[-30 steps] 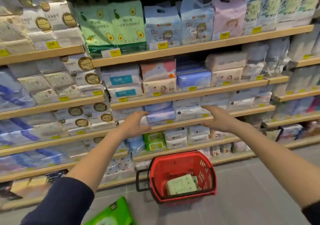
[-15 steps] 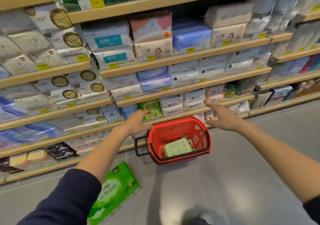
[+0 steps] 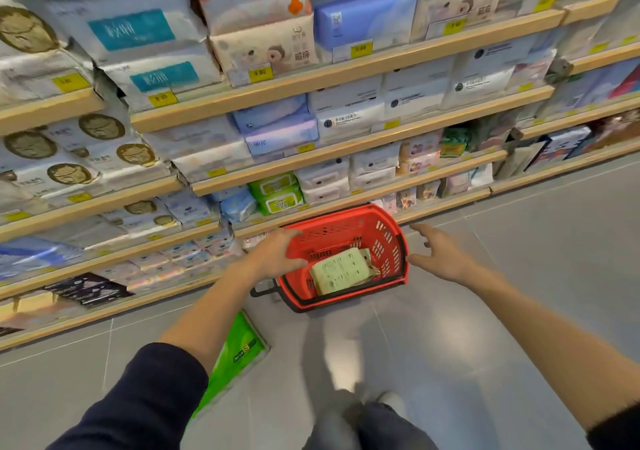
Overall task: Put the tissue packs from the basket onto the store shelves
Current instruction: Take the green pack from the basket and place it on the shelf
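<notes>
Pack colour?
— Pale green tissue pack point(image 3: 341, 269), small dark print, lying flat inside the red basket point(image 3: 391, 241) on the floor point(image 3: 519, 311).
Grips?
— Left hand point(image 3: 277, 253): grip spread over the basket's left rim, holding nothing. Right hand point(image 3: 441, 255): grip spread just beside the basket.

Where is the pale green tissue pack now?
Head view, centre: the tissue pack lies inside the red basket on the floor, in front of the lowest shelf.
</notes>
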